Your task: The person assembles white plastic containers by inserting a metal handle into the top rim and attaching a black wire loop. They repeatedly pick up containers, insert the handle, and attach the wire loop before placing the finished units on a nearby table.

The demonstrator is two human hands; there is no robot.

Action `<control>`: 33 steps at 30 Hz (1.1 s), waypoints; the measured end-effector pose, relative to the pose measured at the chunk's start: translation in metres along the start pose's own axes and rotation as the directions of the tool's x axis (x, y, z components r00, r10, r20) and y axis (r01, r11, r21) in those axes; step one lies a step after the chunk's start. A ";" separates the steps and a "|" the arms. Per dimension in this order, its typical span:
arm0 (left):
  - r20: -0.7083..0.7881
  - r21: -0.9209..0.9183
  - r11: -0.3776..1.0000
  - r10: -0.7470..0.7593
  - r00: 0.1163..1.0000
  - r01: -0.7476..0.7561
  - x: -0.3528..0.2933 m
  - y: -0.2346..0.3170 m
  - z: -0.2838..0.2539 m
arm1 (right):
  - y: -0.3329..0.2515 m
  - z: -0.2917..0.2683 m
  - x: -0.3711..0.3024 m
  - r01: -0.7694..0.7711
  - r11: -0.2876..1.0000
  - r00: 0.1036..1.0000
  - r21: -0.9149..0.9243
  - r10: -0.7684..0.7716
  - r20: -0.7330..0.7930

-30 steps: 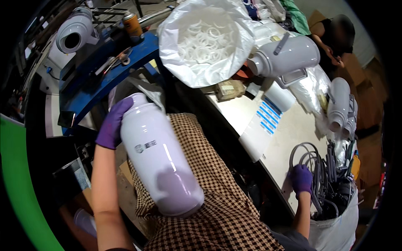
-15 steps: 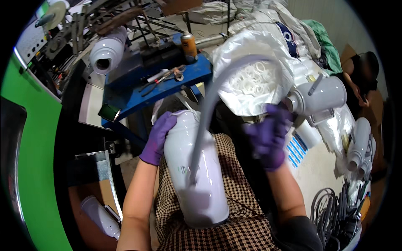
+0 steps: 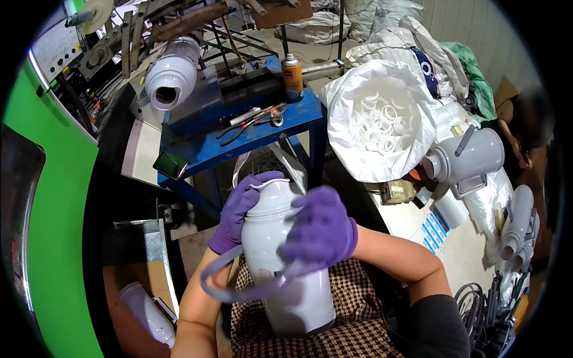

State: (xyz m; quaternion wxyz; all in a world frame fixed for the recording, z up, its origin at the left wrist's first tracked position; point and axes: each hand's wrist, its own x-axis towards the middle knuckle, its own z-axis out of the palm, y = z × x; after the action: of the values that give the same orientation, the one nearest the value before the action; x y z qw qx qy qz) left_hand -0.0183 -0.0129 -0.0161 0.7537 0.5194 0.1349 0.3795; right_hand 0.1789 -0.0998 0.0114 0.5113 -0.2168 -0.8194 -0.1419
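Observation:
A glossy pale grey thermos jug body (image 3: 265,241) leans upright on the checked apron (image 3: 352,292) over my lap, its wavy-rimmed mouth at the top. My left hand (image 3: 237,209), in a purple glove, is wrapped round the jug's neck on the left side. A curved grey band (image 3: 239,294) loops out leftward across the jug's front and over my left forearm. My right hand (image 3: 319,230), gloved too, is closed on this band close against the jug's right side; motion blurs its fingers. Whether the band is fixed to the jug I cannot tell.
A blue bench (image 3: 256,128) ahead holds pliers (image 3: 245,128) and an orange spray can (image 3: 292,77). To its right stands a white sack (image 3: 340,140) of white rings. Finished-looking jugs (image 3: 474,152) lie farther right. A box (image 3: 113,298) at lower left holds another jug.
My right hand has come inward from the right to the jug's upper side. The band, formerly arching high up to the right, now loops low to the left. My left hand keeps its hold.

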 end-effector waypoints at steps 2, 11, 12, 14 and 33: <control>0.063 -0.013 1.000 0.017 0.998 -0.016 0.006 -0.003 0.002 | -0.004 -0.007 0.009 0.058 0.993 0.998 0.101 -0.060 0.014; -0.109 0.045 0.961 0.275 0.955 -0.272 0.023 -0.028 0.000 | 0.036 0.003 -0.022 -0.691 0.072 0.215 0.719 0.970 0.109; -0.175 0.047 0.956 0.295 0.939 -0.291 0.024 -0.039 -0.014 | 0.049 0.007 -0.039 -0.731 0.136 0.283 0.669 0.952 0.116; -0.259 0.541 0.776 0.520 0.814 -0.324 0.030 -0.041 0.007 | 0.063 0.019 -0.068 -0.716 0.449 0.576 0.535 0.813 0.089; -0.183 -0.218 0.969 0.078 0.980 -0.118 0.006 -0.006 0.016 | 0.042 0.008 -0.075 -0.075 -0.504 0.441 0.860 0.757 0.482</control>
State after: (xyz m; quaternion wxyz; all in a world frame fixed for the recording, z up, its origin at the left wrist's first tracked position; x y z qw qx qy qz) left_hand -0.0020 -0.0204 -0.0136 0.7740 0.4005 0.1294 0.4730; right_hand 0.2226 -0.0755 -0.0589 0.6415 -0.0784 -0.2401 0.7244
